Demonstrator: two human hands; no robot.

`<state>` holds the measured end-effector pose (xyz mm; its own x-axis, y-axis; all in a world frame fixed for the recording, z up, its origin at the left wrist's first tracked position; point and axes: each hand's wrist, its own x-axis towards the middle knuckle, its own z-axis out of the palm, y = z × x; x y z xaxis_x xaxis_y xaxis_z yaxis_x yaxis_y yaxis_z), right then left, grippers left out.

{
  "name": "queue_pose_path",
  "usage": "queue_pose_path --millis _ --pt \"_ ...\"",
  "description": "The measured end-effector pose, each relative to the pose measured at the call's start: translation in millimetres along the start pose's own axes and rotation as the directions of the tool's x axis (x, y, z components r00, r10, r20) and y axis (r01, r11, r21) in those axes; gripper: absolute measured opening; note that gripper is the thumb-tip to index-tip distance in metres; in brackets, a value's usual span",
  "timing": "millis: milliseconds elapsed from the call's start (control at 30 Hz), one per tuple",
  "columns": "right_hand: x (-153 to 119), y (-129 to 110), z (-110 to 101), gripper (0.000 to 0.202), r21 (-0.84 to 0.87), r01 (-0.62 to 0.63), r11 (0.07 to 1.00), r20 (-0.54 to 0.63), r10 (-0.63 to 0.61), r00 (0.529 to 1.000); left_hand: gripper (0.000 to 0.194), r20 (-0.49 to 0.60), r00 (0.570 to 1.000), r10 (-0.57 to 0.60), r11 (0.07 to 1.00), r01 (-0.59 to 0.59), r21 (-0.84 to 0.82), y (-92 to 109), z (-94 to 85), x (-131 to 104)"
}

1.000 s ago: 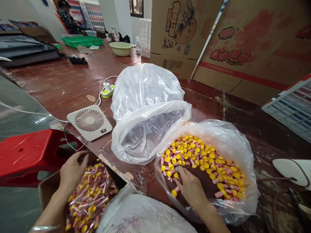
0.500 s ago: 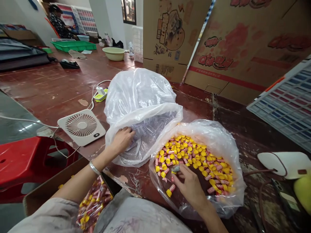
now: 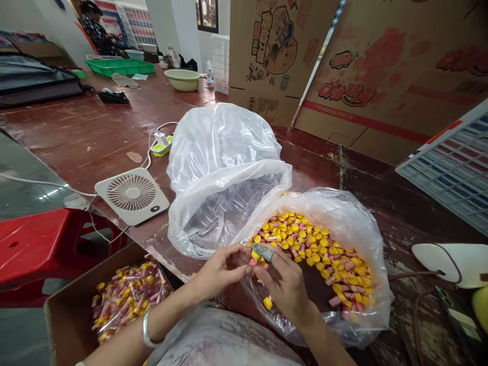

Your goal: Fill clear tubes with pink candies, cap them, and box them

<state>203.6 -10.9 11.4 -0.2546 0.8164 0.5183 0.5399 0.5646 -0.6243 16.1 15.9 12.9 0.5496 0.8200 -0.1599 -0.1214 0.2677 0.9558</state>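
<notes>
My right hand [image 3: 285, 284], with a grey wrap on one finger, pinches a small yellow-capped pink piece [image 3: 256, 256] at the near left of an open clear bag [image 3: 354, 213]. The bag holds many such pieces. Close against it, my left hand [image 3: 224, 269] has its fingers curled and pressed together; what they hold is too small to make out. Behind my left hand, a white plastic bag [image 3: 224, 132] lies open with clear tubes [image 3: 232, 201] inside. A loose yellow-capped piece [image 3: 268, 303] lies near my right hand.
A cardboard box [image 3: 57, 325] of filled tubes stands at the lower left beside a red stool [image 3: 34, 249]. A fan [image 3: 131, 195] and power strip [image 3: 162, 145] lie left of the bags. Large cartons [image 3: 267, 61] stand behind; a person [image 3: 97, 30] sits far back left.
My left hand has come out of the white bag and moved right and nearer, to meet my right hand. My right hand has moved slightly left with the piece.
</notes>
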Motion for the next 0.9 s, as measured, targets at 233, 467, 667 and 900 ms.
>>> queue_pose_path --millis 233,467,667,900 --pt "-17.3 3.1 16.4 0.049 -0.300 0.068 0.952 -0.012 -0.075 0.997 0.038 -0.020 0.981 -0.194 0.902 0.170 -0.398 -23.5 19.7 4.9" --pt "-15.0 11.0 1.0 0.084 -0.285 0.020 0.958 0.209 0.041 0.977 0.015 -0.002 0.995 -0.097 0.951 0.093 0.293 -10.9 -15.4 19.3" --pt "-39.0 49.4 -31.8 0.012 -0.482 -0.257 0.838 0.080 0.334 0.939 0.034 -0.227 0.969 0.100 -0.137 0.239 0.961 5.9 -105.1 31.2" --pt "-40.7 42.5 5.3 0.006 -0.456 -0.156 0.876 0.199 0.271 0.942 0.029 -0.155 0.985 0.080 -0.084 0.162 0.983 3.8 -116.6 35.0"
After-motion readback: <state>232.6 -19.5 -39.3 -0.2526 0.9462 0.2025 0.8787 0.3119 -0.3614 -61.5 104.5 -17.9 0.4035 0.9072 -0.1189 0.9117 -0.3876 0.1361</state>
